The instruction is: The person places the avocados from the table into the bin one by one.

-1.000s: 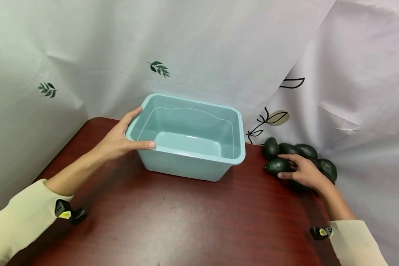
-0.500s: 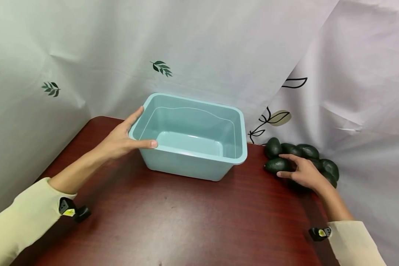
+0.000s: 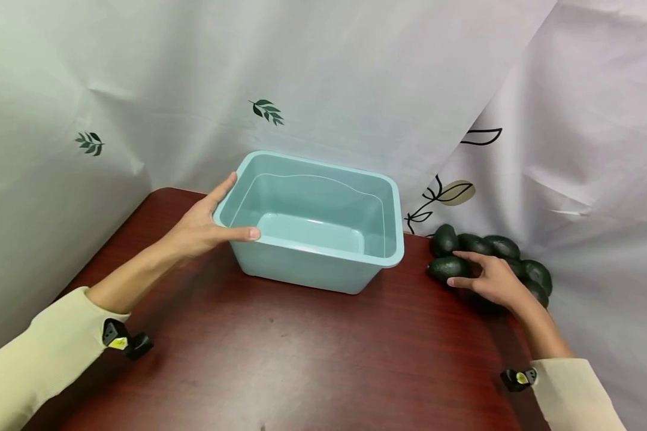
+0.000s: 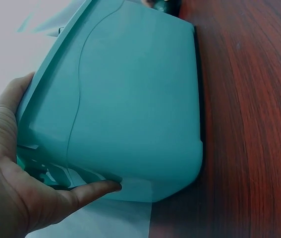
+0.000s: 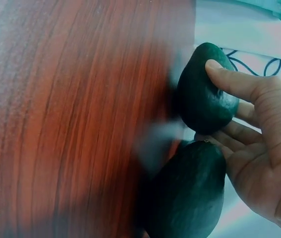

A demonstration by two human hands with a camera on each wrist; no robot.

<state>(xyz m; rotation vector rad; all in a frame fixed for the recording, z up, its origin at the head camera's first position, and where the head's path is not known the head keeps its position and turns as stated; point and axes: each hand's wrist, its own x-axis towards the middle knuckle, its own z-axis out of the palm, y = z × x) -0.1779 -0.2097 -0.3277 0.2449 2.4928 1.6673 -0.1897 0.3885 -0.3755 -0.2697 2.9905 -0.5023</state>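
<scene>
There at your one o'clock, your right hand (image 3: 490, 278) pinches a glossy, dark-green avocado (image 3: 445, 268) between thumb and fingers, its long axis nine-to-three, tip towards nine. Other avocados (image 3: 501, 245) crowd just beyond (a tight bunch, that). At twelve, the pale-blue tub (image 3: 307, 261) sits upright, floor in plain sight, your left hand (image 3: 198, 228), fingers straight, against its nine-o'clock end. Leaf-printed cloth (image 3: 356, 72) hangs behind.

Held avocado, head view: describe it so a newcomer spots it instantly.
On the red-brown table, find the pale blue tub, then the dark green avocado cluster right of it in the picture. The held avocado lies at that cluster's left edge, just below a neighbouring avocado. Unlike its neighbours, it is pinched in the right grip.
</scene>
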